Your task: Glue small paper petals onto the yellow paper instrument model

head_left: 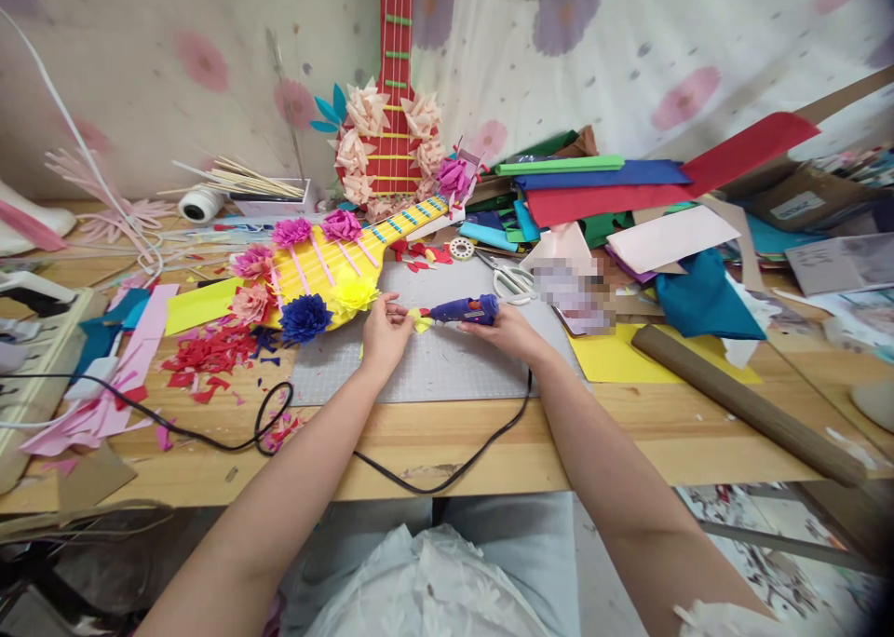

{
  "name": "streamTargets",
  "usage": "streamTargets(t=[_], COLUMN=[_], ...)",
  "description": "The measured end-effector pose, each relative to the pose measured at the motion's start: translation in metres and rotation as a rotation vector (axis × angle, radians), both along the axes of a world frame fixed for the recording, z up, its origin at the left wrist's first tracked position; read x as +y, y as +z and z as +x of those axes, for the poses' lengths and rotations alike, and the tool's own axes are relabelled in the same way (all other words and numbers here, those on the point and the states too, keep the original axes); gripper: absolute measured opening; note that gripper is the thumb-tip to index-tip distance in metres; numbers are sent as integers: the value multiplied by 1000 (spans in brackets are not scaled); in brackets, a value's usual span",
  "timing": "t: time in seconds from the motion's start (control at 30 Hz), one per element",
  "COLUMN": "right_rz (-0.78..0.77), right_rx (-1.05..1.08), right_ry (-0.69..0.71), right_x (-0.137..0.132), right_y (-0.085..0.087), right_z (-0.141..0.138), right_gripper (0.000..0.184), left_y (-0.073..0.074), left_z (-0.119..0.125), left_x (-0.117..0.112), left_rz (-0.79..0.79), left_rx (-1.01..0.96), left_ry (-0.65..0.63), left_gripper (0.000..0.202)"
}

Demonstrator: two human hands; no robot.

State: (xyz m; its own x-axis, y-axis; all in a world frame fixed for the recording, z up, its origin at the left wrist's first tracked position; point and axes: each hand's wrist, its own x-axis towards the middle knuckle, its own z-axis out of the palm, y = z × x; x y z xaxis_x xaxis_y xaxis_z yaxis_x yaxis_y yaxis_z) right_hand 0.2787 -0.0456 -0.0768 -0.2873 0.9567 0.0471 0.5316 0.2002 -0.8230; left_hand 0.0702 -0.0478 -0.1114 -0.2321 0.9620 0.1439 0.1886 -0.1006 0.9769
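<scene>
My left hand [384, 332] pinches a small yellow paper piece [420, 319] over the grey cutting mat [433, 367]. My right hand [508, 332] is closed around a purple glue gun [467, 311], whose nozzle points left and meets the yellow piece. The gun's black cord [447, 469] trails off the table edge toward me. Just beyond my left hand lies a yellow paper guitar [335, 264] decorated with pink, yellow and blue paper flowers.
A red paper guitar [391, 106] stands against the back wall. Coloured paper sheets [629, 190] pile up at the right, with scissors [513, 278] and a brown cardboard tube [747, 404]. Red paper scraps [209, 353] lie at the left.
</scene>
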Motion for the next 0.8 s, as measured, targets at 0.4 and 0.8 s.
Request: streamTargets(t=[0.4,0.8], right_rz=[81,298], right_rx=[-1,-435], right_ry=[-457,-491], right_x=[30,9], right_y=[-14,5], right_z=[-4,9], right_gripper=[50,34], left_y=[10,29], left_z=[9,7], left_x=[-10,-12], left_rz=[133,124], left_rx=[127,528], left_ry=[-93,-295], left_gripper=[43,64])
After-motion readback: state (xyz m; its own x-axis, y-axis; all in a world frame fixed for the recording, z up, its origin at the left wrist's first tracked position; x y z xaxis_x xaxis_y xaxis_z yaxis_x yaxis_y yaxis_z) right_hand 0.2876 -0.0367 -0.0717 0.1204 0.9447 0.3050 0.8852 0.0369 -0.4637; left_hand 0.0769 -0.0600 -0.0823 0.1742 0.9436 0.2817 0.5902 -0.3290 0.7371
